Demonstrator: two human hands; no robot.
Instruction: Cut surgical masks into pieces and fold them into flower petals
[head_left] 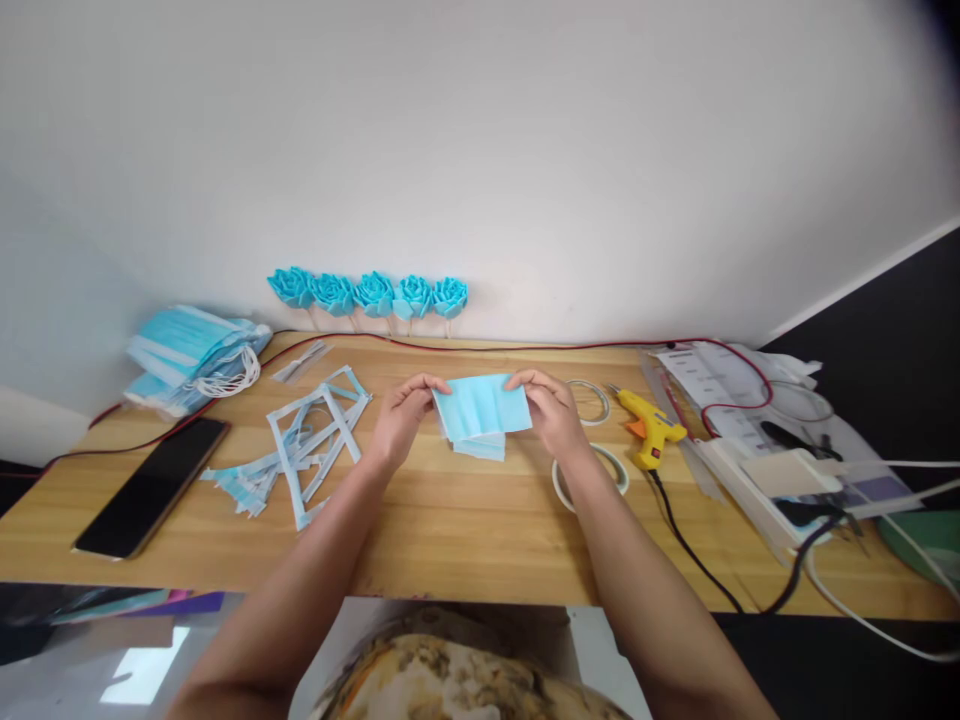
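Note:
My left hand (403, 417) pinches the left edge of a light blue piece of face-mask fabric (482, 407), and my right hand (551, 408) pinches its right edge. The piece is held flat just above the wooden desk (450, 530), over a small stack of similar blue pieces (480, 447). Both hands have fingers closed on the fabric.
Several blue fabric roses (371, 294) stand against the wall. A stack of blue masks (191, 355), cut mask strips (300, 445) and a black phone (154, 485) lie to the left. Tape rolls (592, 470), a yellow glue gun (651, 425) with its cord and papers lie to the right.

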